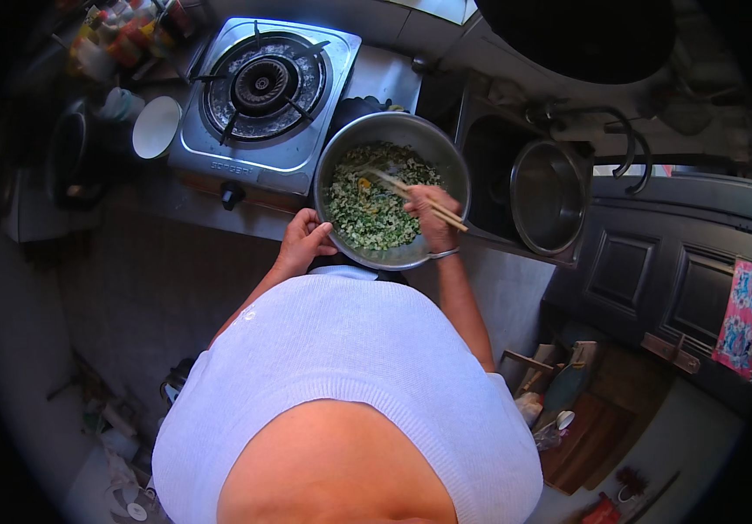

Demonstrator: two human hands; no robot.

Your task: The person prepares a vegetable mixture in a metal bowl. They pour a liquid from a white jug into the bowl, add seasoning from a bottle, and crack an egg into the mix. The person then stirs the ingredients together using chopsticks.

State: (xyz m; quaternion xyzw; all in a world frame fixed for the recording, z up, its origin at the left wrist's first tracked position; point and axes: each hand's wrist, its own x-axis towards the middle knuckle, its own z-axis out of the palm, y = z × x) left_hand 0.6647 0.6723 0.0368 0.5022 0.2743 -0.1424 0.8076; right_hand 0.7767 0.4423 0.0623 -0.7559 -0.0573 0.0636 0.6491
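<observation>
A deep metal bowl [457, 179] stands on the counter in front of me. Finely chopped green and pale filling [371, 214] covers its bottom, with a small yellow-orange patch near the middle. My right hand [433, 218] is closed around a pair of chopsticks [391, 181], whose tips reach into the filling. On the bowl's near left rim, my left hand [303, 237] grips the edge with its fingers and thumb. A bracelet circles my right wrist.
Left of the bowl stands a gas stove [262, 96], with a white bowl [157, 127] beside it. To the right, a metal basin [548, 196] sits at the sink under a curved faucet [624, 140]. A dark cabinet door with a pink cloth [742, 319] is farther right.
</observation>
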